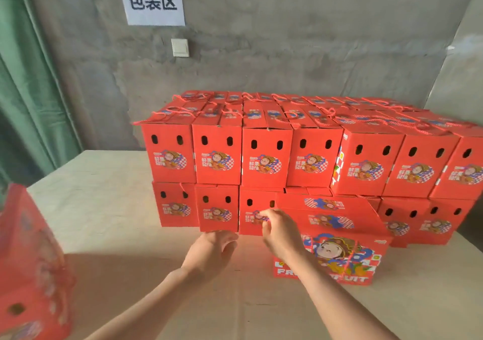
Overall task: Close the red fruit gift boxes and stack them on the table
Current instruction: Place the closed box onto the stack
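Red gift box [339,237] sits on the table [104,196] just in front of the stack [261,156]. Left hand [211,251] is loose and empty, right hand [277,226] is curled at its corner, grip unclear. A crooked shove could probably knock the lower row.

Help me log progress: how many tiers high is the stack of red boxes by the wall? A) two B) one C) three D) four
A: a top row of boxes sits directly on a bottom row, with nothing above it.

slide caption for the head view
Right hand at a red gift box, left hand open beside it, before a two-tier stack of boxes on the table
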Demonstrator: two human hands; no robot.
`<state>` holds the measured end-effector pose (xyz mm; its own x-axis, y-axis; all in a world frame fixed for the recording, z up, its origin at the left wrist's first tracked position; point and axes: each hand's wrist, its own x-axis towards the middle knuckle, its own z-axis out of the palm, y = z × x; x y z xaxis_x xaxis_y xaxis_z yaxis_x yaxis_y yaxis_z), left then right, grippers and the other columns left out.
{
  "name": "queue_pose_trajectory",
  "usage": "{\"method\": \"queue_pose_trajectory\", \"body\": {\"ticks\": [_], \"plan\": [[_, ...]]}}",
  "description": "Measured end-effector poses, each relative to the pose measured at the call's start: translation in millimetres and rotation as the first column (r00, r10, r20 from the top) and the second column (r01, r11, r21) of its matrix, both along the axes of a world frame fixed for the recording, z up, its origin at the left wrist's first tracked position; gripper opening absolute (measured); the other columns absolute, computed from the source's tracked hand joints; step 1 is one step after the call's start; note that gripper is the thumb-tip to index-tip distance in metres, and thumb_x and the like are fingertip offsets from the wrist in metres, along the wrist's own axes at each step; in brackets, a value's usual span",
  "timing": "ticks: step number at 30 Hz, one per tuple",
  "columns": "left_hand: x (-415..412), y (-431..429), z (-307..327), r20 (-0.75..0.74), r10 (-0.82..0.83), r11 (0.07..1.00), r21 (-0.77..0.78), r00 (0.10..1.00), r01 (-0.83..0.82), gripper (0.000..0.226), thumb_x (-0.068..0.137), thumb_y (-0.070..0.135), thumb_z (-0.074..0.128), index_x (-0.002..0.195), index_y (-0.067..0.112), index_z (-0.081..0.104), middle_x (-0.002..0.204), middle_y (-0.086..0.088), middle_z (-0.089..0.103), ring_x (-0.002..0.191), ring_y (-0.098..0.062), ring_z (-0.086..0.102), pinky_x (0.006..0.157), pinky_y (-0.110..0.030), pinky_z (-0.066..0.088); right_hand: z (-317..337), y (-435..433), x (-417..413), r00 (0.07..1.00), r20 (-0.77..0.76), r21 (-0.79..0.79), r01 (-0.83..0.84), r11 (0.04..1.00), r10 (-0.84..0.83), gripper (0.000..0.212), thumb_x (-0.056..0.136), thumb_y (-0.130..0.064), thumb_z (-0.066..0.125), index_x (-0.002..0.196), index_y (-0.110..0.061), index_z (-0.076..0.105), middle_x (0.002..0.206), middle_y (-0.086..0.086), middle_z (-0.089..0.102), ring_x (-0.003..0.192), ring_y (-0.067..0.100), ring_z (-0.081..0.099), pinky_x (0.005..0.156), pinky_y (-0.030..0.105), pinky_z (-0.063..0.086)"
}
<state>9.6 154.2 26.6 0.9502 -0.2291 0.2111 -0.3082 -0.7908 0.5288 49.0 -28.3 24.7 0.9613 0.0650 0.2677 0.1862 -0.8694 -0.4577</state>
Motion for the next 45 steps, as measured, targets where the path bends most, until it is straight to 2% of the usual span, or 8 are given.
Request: {"method": "queue_pose_trajectory", "body": {"ticks": [10, 15, 18, 21, 24, 27, 39, 45], "plan": [[-116.5, 263.4, 18.4, 0.308, 0.562, 0.827, -0.205, 0.768, -0.524, 0.028, 0.077, -0.008, 0.069, 0.098, 0.009, 0.074, 0.102, 0.003, 0.070, 0.096, -0.013, 0.065, 0.087, -0.018, 0.043, -45.7, 294.5, -73.6, 0.749, -0.243, 0.156, -0.596, 0.787, 0.616, 0.040, 0.094, -0.021, 0.049, 0.134, -0.014, 0.050, 0.134, 0.002, 0.057, 0.124, 0.014, 0.050, 0.102, 0.014, 0.028], [-113.7, 366.3, 29.8, 0.289, 0.688, 0.721, -0.165, 0.666, -0.673, 0.033, 0.086, 0.006, 0.063, 0.119, 0.007, 0.064, 0.122, -0.012, 0.063, 0.115, -0.031, 0.056, 0.100, -0.043, 0.042, -34.9, 390.0, -90.7, 0.796, -0.275, 0.388, -0.422, 0.820, 0.540, 0.047, 0.086, -0.033, 0.063, 0.126, -0.015, 0.048, 0.099, -0.002, 0.067, 0.079, 0.007, 0.061, 0.068, 0.003, 0.041], [-97.3, 402.1, 24.0, 0.088, 0.636, 0.763, 0.082, 0.767, -0.641, 0.043, 0.093, 0.023, 0.052, 0.136, 0.014, 0.049, 0.136, -0.006, 0.053, 0.126, -0.025, 0.048, 0.104, -0.038, 0.038, -27.7, 423.9, -92.4, 0.783, -0.399, 0.565, -0.200, 0.801, 0.477, 0.050, 0.078, -0.045, 0.064, 0.115, -0.013, 0.050, 0.094, -0.005, 0.063, 0.084, 0.014, 0.065, 0.080, 0.037, 0.057], [-85.7, 409.0, 21.4, -0.046, 0.566, 0.771, 0.382, 0.823, -0.509, 0.032, 0.095, 0.032, 0.046, 0.123, 0.020, 0.055, 0.121, -0.001, 0.061, 0.113, -0.021, 0.057, 0.091, -0.034, 0.046, -17.8, 442.7, -88.4, 0.831, -0.401, 0.558, -0.113, 0.822, 0.386, 0.061, 0.082, -0.061, 0.056, 0.118, -0.012, 0.049, 0.103, 0.007, 0.066, 0.088, 0.028, 0.069, 0.077, 0.044, 0.057], [-82.7, 405.4, 28.8, -0.021, 0.454, 0.828, 0.380, 0.891, -0.413, 0.010, 0.088, 0.023, 0.049, 0.087, 0.019, 0.058, 0.087, 0.005, 0.061, 0.086, -0.020, 0.059, 0.067, -0.030, 0.045, -8.4, 440.6, -72.2, 0.903, -0.342, 0.539, -0.039, 0.841, 0.260, 0.047, 0.093, -0.050, 0.044, 0.087, -0.006, 0.060, 0.080, 0.008, 0.070, 0.070, 0.022, 0.068, 0.070, 0.037, 0.057], [-87.2, 397.4, 47.5, -0.099, 0.200, 0.929, 0.336, 0.975, -0.157, 0.020, 0.092, 0.034, 0.052, 0.088, 0.020, 0.065, 0.085, 0.009, 0.065, 0.080, -0.013, 0.061, 0.069, -0.028, 0.048, 1.1, 423.0, -54.6, 0.896, -0.394, 0.545, 0.047, 0.837, 0.206, 0.040, 0.100, -0.021, 0.039, 0.068, -0.004, 0.053, 0.049, 0.005, 0.062, 0.040, 0.014, 0.058, 0.046, 0.026, 0.052], [-41.8, 389.5, 83.8, 0.015, 0.203, 0.977, 0.070, 0.979, -0.203, 0.021, 0.094, 0.033, 0.053, 0.108, 0.022, 0.065, 0.095, 0.009, 0.061, 0.086, -0.011, 0.061, 0.075, -0.025, 0.051, 30.4, 270.6, -51.8, 0.782, -0.572, 0.246, -0.127, 0.961, 0.249, 0.051, 0.100, -0.019, 0.038, 0.059, -0.002, 0.065, 0.048, 0.001, 0.064, 0.043, 0.011, 0.059, 0.049, 0.018, 0.046], [-9.0, 338.6, 66.0, -0.002, 0.090, 0.991, -0.096, 0.996, -0.090, 0.014, 0.092, 0.020, 0.059, 0.093, 0.013, 0.070, 0.083, 0.005, 0.064, 0.076, -0.011, 0.058, 0.063, -0.008, 0.039, 28.4, 164.4, -38.0, 0.905, -0.408, 0.311, 0.263, 0.913, -0.122, 0.025, 0.097, -0.012, 0.051, 0.079, 0.003, 0.060, 0.067, 0.020, 0.067, 0.055, 0.027, 0.062, 0.057, 0.035, 0.052]]}}
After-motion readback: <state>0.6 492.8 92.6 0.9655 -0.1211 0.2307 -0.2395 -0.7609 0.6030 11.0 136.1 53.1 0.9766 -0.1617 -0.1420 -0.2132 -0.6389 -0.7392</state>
